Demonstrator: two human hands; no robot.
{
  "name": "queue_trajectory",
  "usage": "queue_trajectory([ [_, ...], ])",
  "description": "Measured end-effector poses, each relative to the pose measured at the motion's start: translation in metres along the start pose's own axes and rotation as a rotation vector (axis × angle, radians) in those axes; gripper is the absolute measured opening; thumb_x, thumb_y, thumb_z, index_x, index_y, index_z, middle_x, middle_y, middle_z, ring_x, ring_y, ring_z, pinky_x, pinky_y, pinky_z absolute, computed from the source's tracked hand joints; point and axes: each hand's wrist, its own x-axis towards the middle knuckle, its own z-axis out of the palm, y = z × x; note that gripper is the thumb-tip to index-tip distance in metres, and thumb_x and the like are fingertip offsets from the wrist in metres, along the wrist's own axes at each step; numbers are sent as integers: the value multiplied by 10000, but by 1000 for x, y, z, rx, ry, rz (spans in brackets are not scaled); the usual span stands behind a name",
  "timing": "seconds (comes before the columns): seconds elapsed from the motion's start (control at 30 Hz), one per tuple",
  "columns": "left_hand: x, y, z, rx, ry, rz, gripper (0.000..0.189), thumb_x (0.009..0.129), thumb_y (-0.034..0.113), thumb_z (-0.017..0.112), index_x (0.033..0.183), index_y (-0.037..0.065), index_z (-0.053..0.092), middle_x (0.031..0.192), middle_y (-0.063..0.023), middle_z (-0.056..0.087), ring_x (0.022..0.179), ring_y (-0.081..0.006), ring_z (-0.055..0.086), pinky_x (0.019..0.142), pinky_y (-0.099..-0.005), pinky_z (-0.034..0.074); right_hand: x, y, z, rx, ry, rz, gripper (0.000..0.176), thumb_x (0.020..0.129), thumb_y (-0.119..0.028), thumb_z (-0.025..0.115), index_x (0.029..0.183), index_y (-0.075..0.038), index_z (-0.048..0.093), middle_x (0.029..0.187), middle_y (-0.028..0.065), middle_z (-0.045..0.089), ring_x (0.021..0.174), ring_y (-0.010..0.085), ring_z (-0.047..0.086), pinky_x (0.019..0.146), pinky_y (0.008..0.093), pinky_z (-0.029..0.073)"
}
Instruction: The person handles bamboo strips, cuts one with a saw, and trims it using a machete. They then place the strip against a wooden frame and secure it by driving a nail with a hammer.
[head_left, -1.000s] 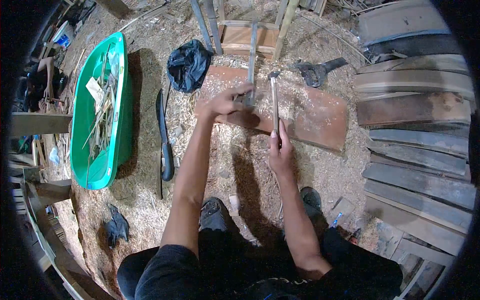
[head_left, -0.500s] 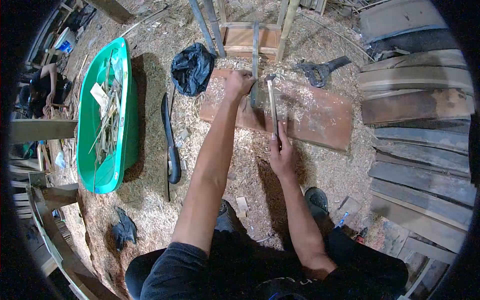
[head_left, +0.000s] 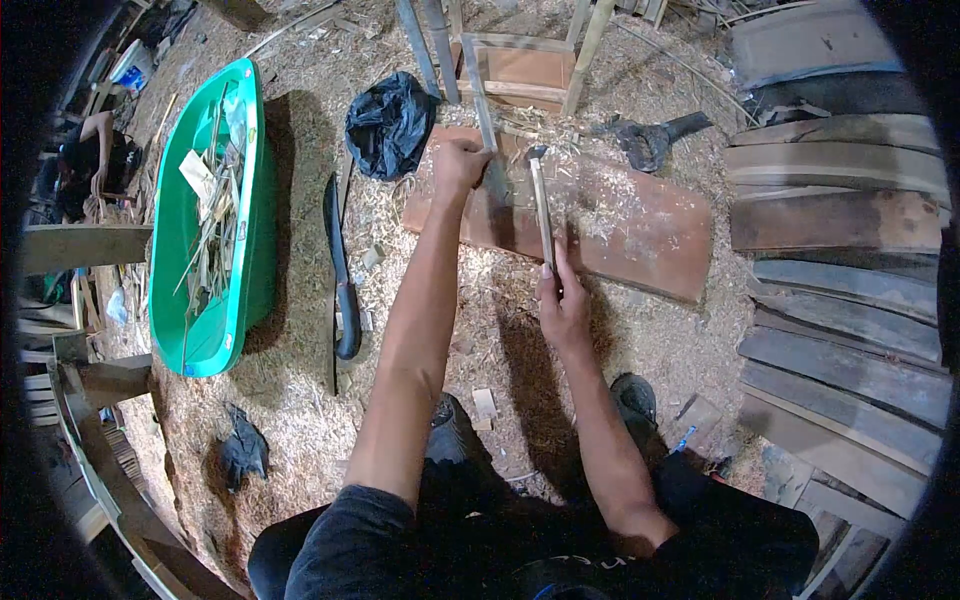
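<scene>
My left hand point(head_left: 462, 166) is closed around a long narrow strip of wood point(head_left: 480, 95), held over a reddish-brown board point(head_left: 640, 245). The strip leans with its top to the left, and its lower end is near the board's surface. My right hand point(head_left: 565, 308) grips a hammer point(head_left: 542, 205) by the lower part of its pale wooden handle. The small dark hammer head points away from me, above the board and just right of the strip. Wood shavings lie scattered on the board.
A handsaw point(head_left: 650, 145) lies behind the board. At left are a black plastic bag point(head_left: 388, 128), a machete point(head_left: 342, 265) and a green tub point(head_left: 240, 290) of wood scraps. Planks point(head_left: 840, 215) line the right. A wooden frame point(head_left: 520, 68) stands beyond; another person point(head_left: 98, 165) sits far left.
My left hand has shifted slightly left, and the strip has gone from nearly upright to leaning left. The hammer stays almost in place. The view has shifted a little.
</scene>
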Motion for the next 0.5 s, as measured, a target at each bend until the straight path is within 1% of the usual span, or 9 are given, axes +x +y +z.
queue_trajectory([
  [0.07, 0, -9, 7, -18, 18, 91, 289, 753, 264, 812, 811, -6, 728, 724, -178, 695, 664, -304, 678, 641, -401, 526, -3, 2, 1, -40, 0, -23, 509, 1021, -219, 509, 1471, -3, 411, 968, 139, 685, 714, 133, 585, 672, 317, 501],
  [0.17, -27, -10, 7, -68, 335, 397, 319, 778, 218, 769, 1002, -1, 707, 950, -224, 705, 854, -377, 677, 789, -417, 531, -10, -12, 0, 3, -29, 37, 514, 1026, -218, 500, 1481, -4, 395, 981, 128, 676, 714, 139, 581, 678, 319, 504],
  [0.27, -56, -35, 2, -120, 258, 653, 367, 808, 176, 719, 1135, 19, 664, 1102, -222, 672, 975, -393, 646, 875, -430, 509, -13, 14, 9, 73, -13, -11, 517, 1029, -218, 490, 1493, -15, 384, 908, 82, 641, 686, 116, 556, 653, 300, 494],
  [0.3, -74, -35, -7, -83, 162, 679, 323, 821, 136, 678, 1127, 32, 682, 1100, -197, 682, 1013, -378, 641, 887, -431, 508, -15, 14, 9, 107, -20, -11, 518, 1029, -216, 489, 1497, -20, 380, 877, 63, 618, 675, 107, 541, 638, 292, 484],
  [0.4, -109, -26, -6, 57, 180, 741, 344, 812, 162, 703, 1134, 44, 686, 1080, -180, 689, 1032, -359, 629, 895, -419, 499, -21, 5, 5, 173, -46, 11, 522, 1030, -211, 487, 1507, -33, 371, 800, 16, 549, 646, 79, 494, 599, 265, 451],
  [0.43, -112, -14, -3, 98, 224, 682, 305, 814, 179, 722, 1092, 54, 711, 1052, -155, 696, 1008, -339, 624, 902, -417, 487, -23, 0, 2, 172, -56, 35, 522, 1030, -209, 486, 1508, -35, 370, 786, 5, 527, 640, 71, 476, 589, 256, 437],
  [0.5, -104, -17, 6, 24, 174, 586, 254, 815, 184, 726, 1041, 68, 728, 1041, -134, 699, 985, -331, 623, 905, -414, 477, -23, -10, -1, 163, -65, 63, 522, 1031, -205, 487, 1509, -36, 369, 773, -5, 506, 638, 65, 457, 582, 249, 423],
])
